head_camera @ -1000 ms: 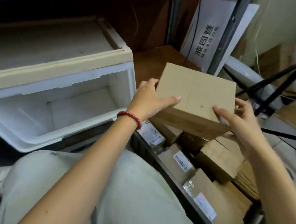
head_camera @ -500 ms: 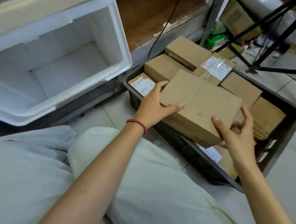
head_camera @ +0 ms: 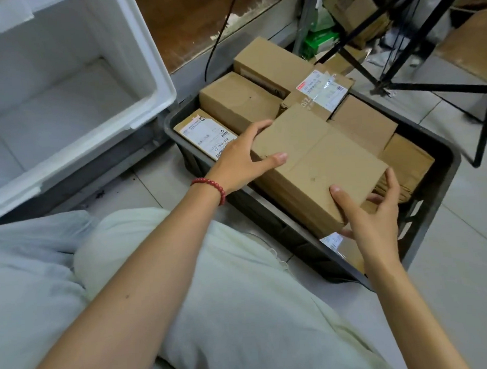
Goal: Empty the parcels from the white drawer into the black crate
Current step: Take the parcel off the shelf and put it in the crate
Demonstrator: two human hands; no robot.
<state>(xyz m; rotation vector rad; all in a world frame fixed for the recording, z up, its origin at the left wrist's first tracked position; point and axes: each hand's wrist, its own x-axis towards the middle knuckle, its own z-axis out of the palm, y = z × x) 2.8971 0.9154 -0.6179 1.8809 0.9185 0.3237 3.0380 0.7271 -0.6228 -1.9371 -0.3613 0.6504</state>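
Note:
A plain brown cardboard parcel (head_camera: 317, 163) is held over the black crate (head_camera: 444, 157), low above the parcels inside. My left hand (head_camera: 244, 159) grips its left end, thumb on top. My right hand (head_camera: 371, 217) grips its near right corner, thumb on top and fingers underneath. The crate holds several brown parcels, among them one with a white label at the left (head_camera: 206, 135) and one with a taped label at the back (head_camera: 320, 91). The white drawer (head_camera: 159, 101) stands open at the upper left, and the part of its inside that shows holds nothing.
A black tripod stand (head_camera: 429, 84) straddles the floor to the right of the crate. A metal shelf upright, green packets (head_camera: 318, 42) and more cartons stand behind it. A black cable hangs down the brown panel. My knees, in pale cloth, fill the foreground.
Both hands have carried the parcel from up beside the drawer down over the crate. My view has tilted downward, so the crate's contents now show in full.

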